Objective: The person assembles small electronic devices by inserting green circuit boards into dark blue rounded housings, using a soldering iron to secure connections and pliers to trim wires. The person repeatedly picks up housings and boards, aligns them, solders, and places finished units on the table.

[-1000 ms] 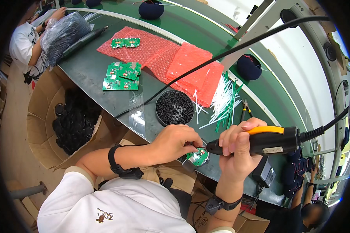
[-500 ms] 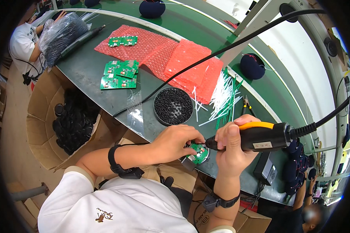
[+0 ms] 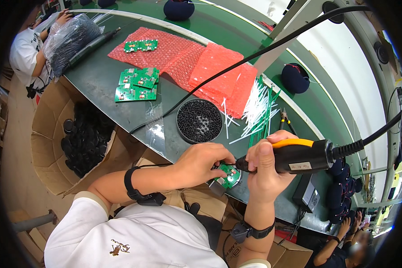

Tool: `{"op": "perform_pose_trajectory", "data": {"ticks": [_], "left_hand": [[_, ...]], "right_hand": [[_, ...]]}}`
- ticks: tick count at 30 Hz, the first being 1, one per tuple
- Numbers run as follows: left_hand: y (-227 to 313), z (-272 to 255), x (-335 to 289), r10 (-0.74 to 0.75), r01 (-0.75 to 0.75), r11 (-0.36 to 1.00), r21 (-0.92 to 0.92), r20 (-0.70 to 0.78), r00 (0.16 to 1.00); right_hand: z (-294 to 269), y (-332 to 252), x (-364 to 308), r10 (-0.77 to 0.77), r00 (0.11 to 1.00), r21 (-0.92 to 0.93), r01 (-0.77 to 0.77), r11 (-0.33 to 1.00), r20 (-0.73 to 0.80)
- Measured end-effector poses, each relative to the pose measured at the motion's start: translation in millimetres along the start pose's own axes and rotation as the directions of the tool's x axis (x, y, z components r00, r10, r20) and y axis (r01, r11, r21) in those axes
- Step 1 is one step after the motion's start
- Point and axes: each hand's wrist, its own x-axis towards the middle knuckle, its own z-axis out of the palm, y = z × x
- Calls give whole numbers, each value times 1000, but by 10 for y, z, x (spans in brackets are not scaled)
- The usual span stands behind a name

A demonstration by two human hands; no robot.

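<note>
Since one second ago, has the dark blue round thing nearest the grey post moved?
Yes: the dark blue round thing has shifted right, farther from the grey post.

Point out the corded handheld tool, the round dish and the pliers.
Corded handheld tool [image 3: 299, 156]: head view, on its black body.
Round dish [image 3: 177, 121]: head view, left rim.
Pliers [image 3: 284, 118]: head view, near the joint.

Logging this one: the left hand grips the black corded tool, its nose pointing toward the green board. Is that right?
Not quite: the head view shows the right hand gripping the black corded tool. Its nose does point toward the green board.
</note>
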Motion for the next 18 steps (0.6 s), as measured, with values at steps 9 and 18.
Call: {"op": "perform_pose_trajectory", "data": {"ticks": [9, 18], "left_hand": [[-12, 12, -18, 10, -10, 1000, 11, -9, 1000], [57, -26, -23, -11, 11, 998, 57, 2, 1000]], "right_hand": [[-21, 54, -58, 5, 1000, 0, -5, 1000, -7], [2, 87, -75, -60, 996, -69, 64, 996, 61]]}}
